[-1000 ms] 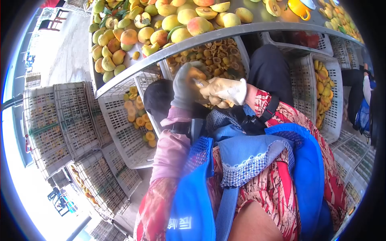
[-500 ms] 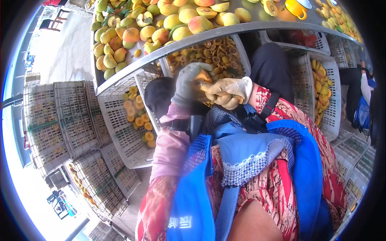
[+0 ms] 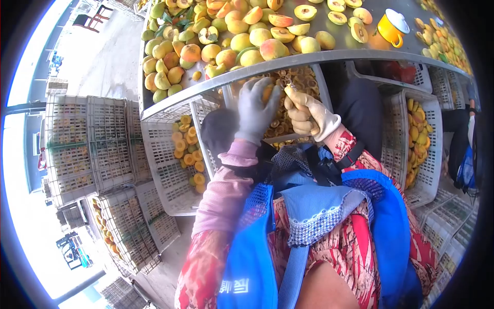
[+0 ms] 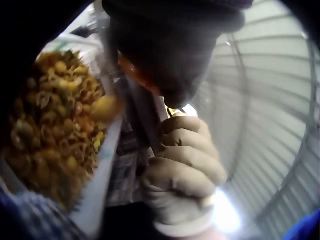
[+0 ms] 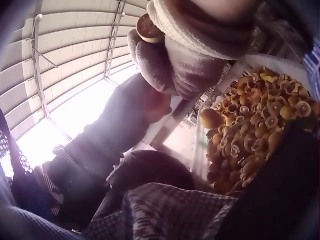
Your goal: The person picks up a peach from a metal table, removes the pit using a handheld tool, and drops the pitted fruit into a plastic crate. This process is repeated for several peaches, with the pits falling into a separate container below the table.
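Note:
My left hand point(image 3: 256, 108), in a grey glove, curls its fingers round a peach point(image 3: 267, 92), whose orange skin shows between the fingers and palm. In a cream glove, my right hand point(image 3: 310, 114) grips a tool whose round wooden handle end point(image 5: 149, 29) sticks out of the fist; a small metal tip shows past the thumb in the head view. The hands are slightly apart, over a white crate point(image 3: 320, 85) of cut peach cores point(image 5: 250, 130). In the right wrist view, a round yellow fruit piece point(image 5: 212, 118) appears above the crate's edge.
A metal-edged table point(image 3: 226, 72) bears whole and halved peaches point(image 3: 272, 49) and a yellow mug point(image 3: 395, 28) with a white lid. White crates of peach halves point(image 3: 188, 147) stand left and right point(image 3: 427, 154). Stacked crates point(image 3: 69, 149) rise farther left; another person point(image 3: 465, 159) is at far right.
My hands, together at the peach before, have moved apart, and the left fingers have spread somewhat. The head view has shifted, showing more of the table.

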Motion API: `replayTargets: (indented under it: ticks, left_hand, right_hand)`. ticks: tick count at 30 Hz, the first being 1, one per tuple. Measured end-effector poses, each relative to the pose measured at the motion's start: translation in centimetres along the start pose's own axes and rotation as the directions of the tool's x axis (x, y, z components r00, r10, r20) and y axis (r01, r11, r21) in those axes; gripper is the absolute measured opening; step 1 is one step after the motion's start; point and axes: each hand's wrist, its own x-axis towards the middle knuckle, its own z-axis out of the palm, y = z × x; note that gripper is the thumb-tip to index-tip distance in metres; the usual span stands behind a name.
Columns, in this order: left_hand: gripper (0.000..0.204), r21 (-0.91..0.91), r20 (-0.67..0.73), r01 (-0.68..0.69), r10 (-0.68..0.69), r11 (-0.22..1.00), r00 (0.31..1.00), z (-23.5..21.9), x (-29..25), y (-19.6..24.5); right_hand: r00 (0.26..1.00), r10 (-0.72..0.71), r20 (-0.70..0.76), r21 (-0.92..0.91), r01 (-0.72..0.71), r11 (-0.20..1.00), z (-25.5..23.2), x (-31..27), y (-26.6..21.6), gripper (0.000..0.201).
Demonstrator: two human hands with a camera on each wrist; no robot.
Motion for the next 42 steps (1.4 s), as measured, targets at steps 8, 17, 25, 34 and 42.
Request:
replayTargets:
  ticks: [8,17,25,34,42]
  left_hand:
    - [0.040,0.786,-0.218,0.326,-0.258,0.525,0.941,-14.7,1.5,-5.2]
    - [0.070,0.776,0.433,-0.267,-0.175,0.572,0.884,-9.4,15.2,-14.1]
    - [0.042,0.075,0.193,0.336,-0.344,0.939,0.919,-10.0,13.6,-14.2]
    - [0.042,-0.405,0.102,0.325,-0.311,0.855,0.945,-5.7,0.3,-3.4]
    - [0.029,-0.743,0.237,0.497,-0.518,0.448,0.822,0.4,-4.1,-4.9]
  right_hand:
    - [0.941,-0.075,-0.331,-0.114,0.039,0.993,-0.8,1.4,0.8,0.031]
    - [0.962,0.002,-0.274,-0.338,-0.098,0.936,1.1,3.1,1.0,0.035]
    - [0.963,-0.001,-0.270,-0.337,-0.094,0.937,2.1,3.4,0.9,0.036]
    - [0.984,-0.043,-0.172,-0.598,-0.069,0.799,6.2,2.6,2.2,0.035]
    - [0.844,-0.536,-0.031,-0.994,0.031,0.107,1.0,4.9,4.7,0.044]
